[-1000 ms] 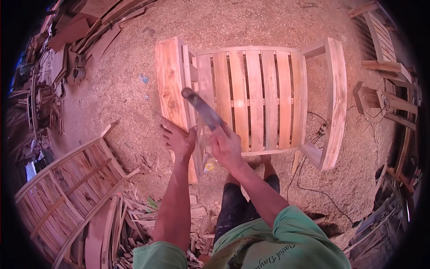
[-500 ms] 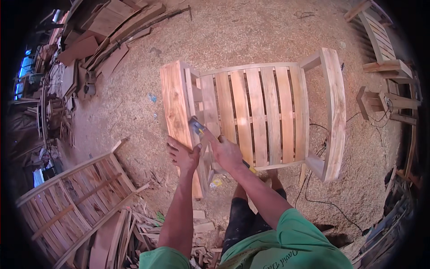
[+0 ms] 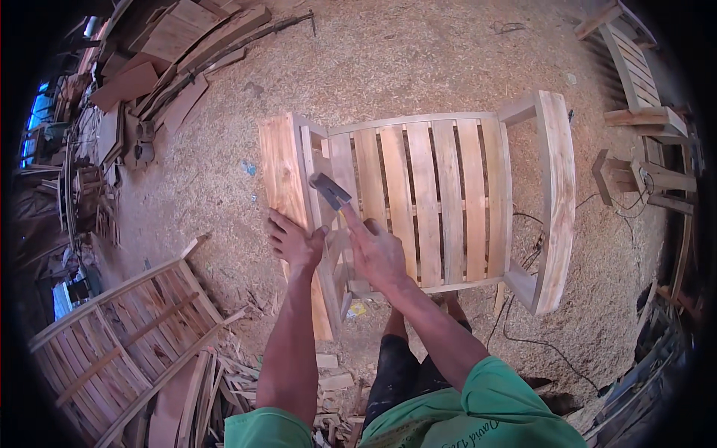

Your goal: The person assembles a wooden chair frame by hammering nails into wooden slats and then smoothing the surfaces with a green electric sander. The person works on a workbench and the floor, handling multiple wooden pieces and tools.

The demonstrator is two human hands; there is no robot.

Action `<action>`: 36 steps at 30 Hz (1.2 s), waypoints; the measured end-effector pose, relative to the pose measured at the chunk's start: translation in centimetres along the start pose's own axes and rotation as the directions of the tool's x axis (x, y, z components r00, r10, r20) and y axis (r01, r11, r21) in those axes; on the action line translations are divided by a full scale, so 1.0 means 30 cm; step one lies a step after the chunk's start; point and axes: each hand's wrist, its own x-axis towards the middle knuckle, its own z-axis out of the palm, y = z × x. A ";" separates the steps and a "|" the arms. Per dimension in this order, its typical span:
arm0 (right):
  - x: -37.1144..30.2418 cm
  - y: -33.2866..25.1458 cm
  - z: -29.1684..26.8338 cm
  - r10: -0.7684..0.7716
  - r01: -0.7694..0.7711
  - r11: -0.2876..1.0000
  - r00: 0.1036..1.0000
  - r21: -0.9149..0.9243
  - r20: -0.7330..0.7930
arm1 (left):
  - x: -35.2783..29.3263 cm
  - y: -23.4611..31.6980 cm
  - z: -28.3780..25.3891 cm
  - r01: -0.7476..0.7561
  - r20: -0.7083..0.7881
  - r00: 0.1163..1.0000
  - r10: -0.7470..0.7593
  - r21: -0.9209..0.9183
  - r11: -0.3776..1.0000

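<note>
A slatted wooden bench seat frame (image 3: 429, 201) stands before me, with a wide armrest board (image 3: 284, 175) along its left side. Across that board lies my left hand (image 3: 297, 245), fingers over the outer edge and thumb at the inner edge, gripping it. My right hand (image 3: 381, 255) is closed around the handle of a hammer (image 3: 331, 192). The dark hammer head is above the inner edge of the armrest, just beyond my left thumb. Most of the handle is hidden by my right hand and forearm.
Another armrest (image 3: 555, 201) bounds the bench on the right. A slatted panel (image 3: 127, 343) leans at the lower left, near scrap wood (image 3: 336, 381). Boards (image 3: 175, 45) are piled at the upper left. A dark cable (image 3: 556, 343) crosses the shavings-strewn floor. More wooden furniture (image 3: 642, 116) stands far right.
The hammer head has lifted and swung slightly away from me and left, and its handle shows less beyond my wrist. My left hand stays on the armrest. The whole view has shifted a little.
</note>
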 end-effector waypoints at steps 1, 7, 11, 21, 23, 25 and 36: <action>0.018 -0.011 0.000 -0.054 0.055 0.998 0.997 0.020 -0.061 | -0.003 -0.002 0.001 0.007 0.010 1.000 -0.007 -0.003 1.000; 0.115 0.108 0.140 -0.010 0.018 0.997 0.995 -0.076 0.103 | -0.012 0.035 -0.031 0.002 0.048 0.999 -0.002 -0.001 1.000; 0.150 0.012 0.096 0.044 -0.044 0.999 0.996 0.000 0.073 | -0.001 0.009 -0.018 -0.010 0.051 0.999 0.011 -0.010 1.000; 0.298 0.055 -0.014 0.176 -0.195 0.979 0.951 0.052 0.253 | 0.001 0.038 -0.033 0.033 0.093 0.995 -0.036 0.034 0.999; 0.385 0.076 -0.058 0.174 -0.192 0.979 0.962 0.067 0.210 | 0.008 0.050 -0.035 0.032 0.087 0.996 -0.034 0.025 0.999; 0.456 0.034 -0.136 0.149 -0.154 0.988 0.982 0.031 0.118 | 0.004 0.035 -0.036 0.004 0.079 0.997 -0.004 -0.003 1.000; 0.274 0.098 0.037 0.074 -0.046 0.992 0.965 -0.113 0.253 | 0.001 0.064 -0.067 0.038 0.140 0.989 -0.039 0.014 0.999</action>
